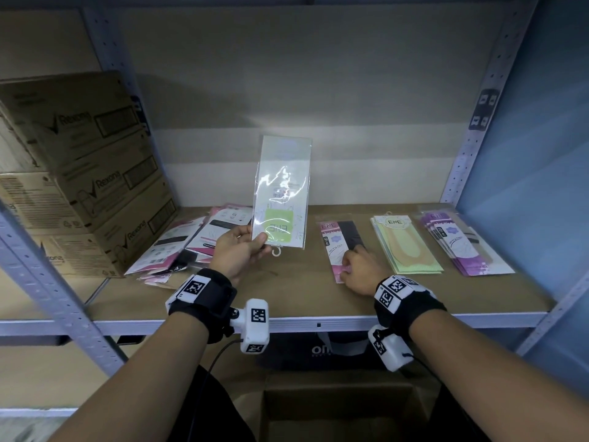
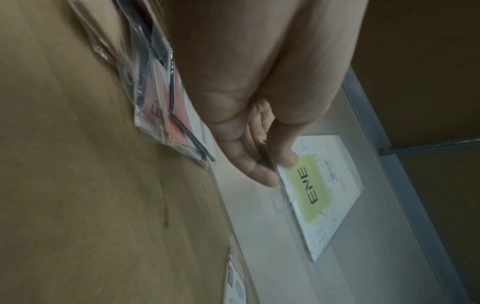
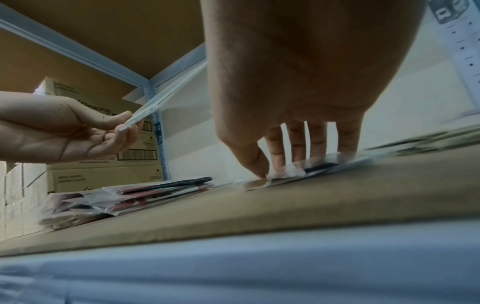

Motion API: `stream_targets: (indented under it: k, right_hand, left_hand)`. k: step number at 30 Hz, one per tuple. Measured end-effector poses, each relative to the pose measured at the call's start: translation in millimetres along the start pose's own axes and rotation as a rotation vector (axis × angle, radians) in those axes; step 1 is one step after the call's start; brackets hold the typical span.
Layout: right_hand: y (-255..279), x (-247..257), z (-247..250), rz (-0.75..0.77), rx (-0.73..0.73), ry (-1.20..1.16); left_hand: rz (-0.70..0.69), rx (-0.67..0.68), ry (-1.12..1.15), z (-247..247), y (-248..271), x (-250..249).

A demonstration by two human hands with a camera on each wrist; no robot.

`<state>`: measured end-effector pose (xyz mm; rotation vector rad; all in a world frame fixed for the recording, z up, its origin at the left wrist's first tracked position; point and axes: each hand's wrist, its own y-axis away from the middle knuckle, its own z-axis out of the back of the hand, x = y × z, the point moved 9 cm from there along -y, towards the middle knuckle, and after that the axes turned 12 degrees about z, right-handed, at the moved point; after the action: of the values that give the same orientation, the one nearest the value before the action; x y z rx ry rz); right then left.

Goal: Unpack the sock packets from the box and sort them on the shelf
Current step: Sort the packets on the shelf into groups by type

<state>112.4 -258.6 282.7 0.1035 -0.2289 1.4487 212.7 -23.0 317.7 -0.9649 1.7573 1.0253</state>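
Observation:
My left hand (image 1: 255, 239) holds a clear sock packet with a green ENE card (image 1: 282, 193) upright above the shelf board (image 1: 287, 291), pinching its lower corner between thumb and fingers. The left wrist view shows that pinch (image 2: 281, 168) on the green packet (image 2: 324, 195). My right hand (image 1: 353, 263) rests on a pink packet with a black sock (image 1: 338, 237) lying flat on the shelf. In the right wrist view its straight fingers (image 3: 317, 144) press down on the pink packet (image 3: 319, 166), with the thumb at the packet's near edge.
A loose heap of mixed packets (image 1: 191, 240) lies at the left. A pale green pile (image 1: 404, 244) and a purple pile (image 1: 462, 244) lie right of the pink packet. Stacked Rexona cartons (image 1: 83, 173) fill the far left. An open cardboard box (image 1: 338, 409) stands below the shelf.

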Motion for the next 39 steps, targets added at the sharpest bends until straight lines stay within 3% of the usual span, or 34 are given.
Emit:
stream_targets:
  k: [17, 21, 26, 30, 32, 34, 37, 39]
  right_hand:
    - [-5.7, -12.6, 4.7, -0.020, -0.068, -0.085]
    - [-6.7, -14.6, 33.7, -0.006, -0.232, -0.214]
    - [7.1, -1.8, 95.0, 0.068, -0.604, -0.358]
    - [16.4, 19.8, 122.6, 0.189, -0.748, -0.316]
    - [18.6, 21.7, 126.3, 0.175, -0.782, -0.337]
    - [14.5, 22.9, 120.9, 0.158, -0.697, -0.363]
    - [6.4, 35.9, 97.9, 0.222, -0.385, -0.420]
    - [6.4, 44.5, 84.0, 0.259, -0.258, -0.369]
  left_hand:
    - [0.018, 0.009, -0.031, -3.8, 4.9, 7.3]
    - [-0.070, -0.073, -0.234, -1.2, 6.1, -10.1]
    - [-0.275, -0.216, -0.626, -3.3, 12.8, -49.0]
    - [-0.415, -0.253, -0.902, -16.1, 24.8, -70.5]
    - [-0.447, -0.261, -0.976, -19.3, 27.2, -75.5]
    - [-0.454, -0.246, -1.011, -21.4, 27.6, -76.7]
    - [-0.453, -0.197, -1.055, -25.8, 28.2, -75.5]
    - [-0.469, -0.173, -1.082, -28.8, 27.1, -76.6]
